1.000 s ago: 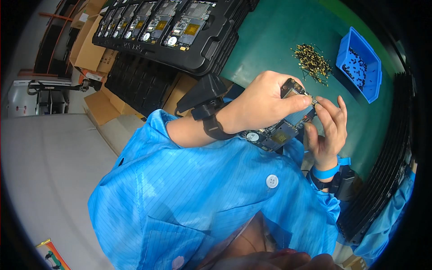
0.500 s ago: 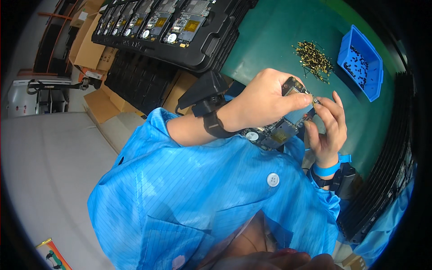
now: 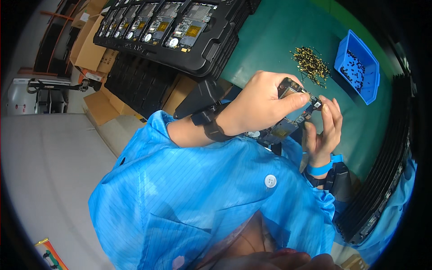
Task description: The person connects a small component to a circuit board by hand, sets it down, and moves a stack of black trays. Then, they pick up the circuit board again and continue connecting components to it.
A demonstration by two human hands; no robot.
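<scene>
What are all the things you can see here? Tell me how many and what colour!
circuit board: one, dark with a gold patch, held between both hands.
pile of small parts: one, gold and black, on the mat beside the bin.
bin: one, blue, holds small black bits, far right of the mat.
mat: one, green, covers the bench.
tray of boards: one on top of a stack, black, top left.
stacked trays: several, black, right edge.
cardboard boxes: several, brown, on the floor at left.
left hand: one, pinching the board's top.
right hand: one, blue wristband, steadying the board.
</scene>
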